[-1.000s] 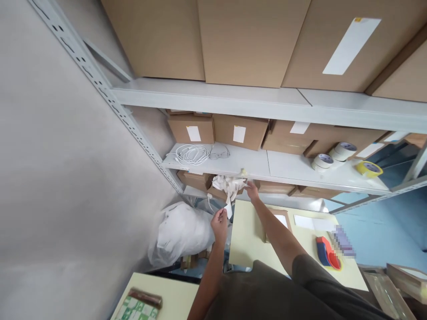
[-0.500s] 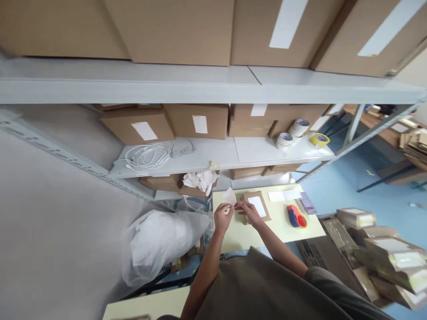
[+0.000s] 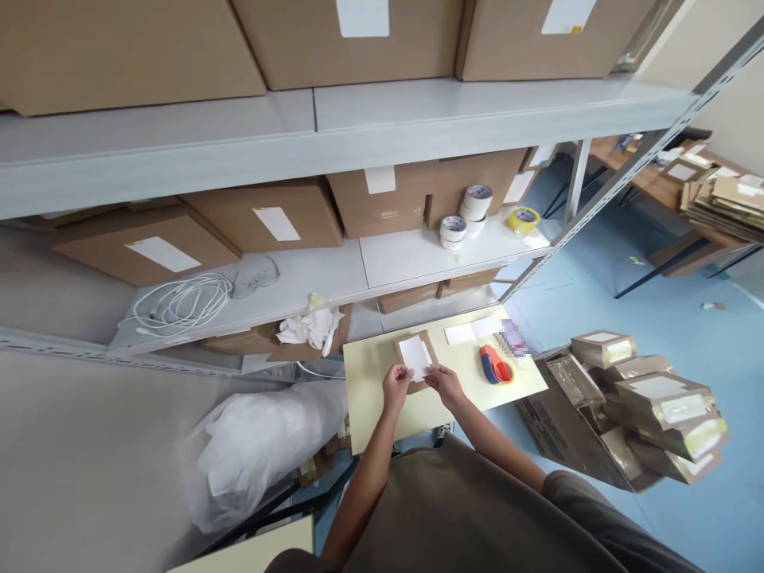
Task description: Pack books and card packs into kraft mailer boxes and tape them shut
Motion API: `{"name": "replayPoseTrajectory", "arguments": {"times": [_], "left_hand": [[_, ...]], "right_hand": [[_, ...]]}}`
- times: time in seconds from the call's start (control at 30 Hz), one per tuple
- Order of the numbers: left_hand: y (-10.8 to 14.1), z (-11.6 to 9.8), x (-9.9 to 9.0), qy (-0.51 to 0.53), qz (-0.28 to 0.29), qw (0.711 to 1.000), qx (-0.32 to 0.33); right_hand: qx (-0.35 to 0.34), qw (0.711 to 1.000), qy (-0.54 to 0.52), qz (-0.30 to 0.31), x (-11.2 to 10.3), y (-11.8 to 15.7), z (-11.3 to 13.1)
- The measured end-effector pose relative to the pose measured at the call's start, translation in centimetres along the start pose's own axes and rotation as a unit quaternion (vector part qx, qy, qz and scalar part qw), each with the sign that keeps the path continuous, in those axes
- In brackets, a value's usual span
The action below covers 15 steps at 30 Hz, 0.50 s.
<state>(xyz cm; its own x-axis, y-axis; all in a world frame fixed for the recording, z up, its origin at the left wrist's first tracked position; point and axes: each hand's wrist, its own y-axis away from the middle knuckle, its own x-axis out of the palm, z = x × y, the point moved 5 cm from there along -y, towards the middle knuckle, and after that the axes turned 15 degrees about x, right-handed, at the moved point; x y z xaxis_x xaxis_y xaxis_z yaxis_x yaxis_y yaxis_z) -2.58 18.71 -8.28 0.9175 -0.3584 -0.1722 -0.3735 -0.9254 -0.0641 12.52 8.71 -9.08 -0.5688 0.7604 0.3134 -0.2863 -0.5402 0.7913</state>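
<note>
Tape dispenser (image 3: 495,367), stacked boxes (image 3: 650,402) nearby

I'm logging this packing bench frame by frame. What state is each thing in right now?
left hand: pinching the white label's near edge
right hand: holding the label's other side
white label: flat over the small brown box
small brown box: closed, lying on the table
tape dispenser: resting on the table, untouched
white cable: coiled on the shelf
tape rolls: stacked on the shelf

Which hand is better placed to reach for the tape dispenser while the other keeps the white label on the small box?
The right hand, probably: the tape dispenser lies on its side of the small box, with bare table between. The left hand would have to cross over.
</note>
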Motion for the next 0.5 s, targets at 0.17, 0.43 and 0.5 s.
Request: {"name": "replayPoseTrajectory", "arguments": {"times": [0.17,0.43,0.5], "left_hand": [[0.4,2.2,2.6,-0.031,-0.036,0.998,-0.049],[0.3,3.8,6.0,-0.212,-0.026,0.972,-0.094],[0.2,4.0,6.5,-0.248,-0.014,0.961,-0.122]], "right_hand": [[-0.030,0.996,0.075,-0.042,-3.0,-2.1,-0.4],[-0.133,0.939,0.287,-0.135,-5.9,-5.6,1.1],[-0.130,0.924,0.327,-0.152,-6.2,-6.1,1.4]]}}
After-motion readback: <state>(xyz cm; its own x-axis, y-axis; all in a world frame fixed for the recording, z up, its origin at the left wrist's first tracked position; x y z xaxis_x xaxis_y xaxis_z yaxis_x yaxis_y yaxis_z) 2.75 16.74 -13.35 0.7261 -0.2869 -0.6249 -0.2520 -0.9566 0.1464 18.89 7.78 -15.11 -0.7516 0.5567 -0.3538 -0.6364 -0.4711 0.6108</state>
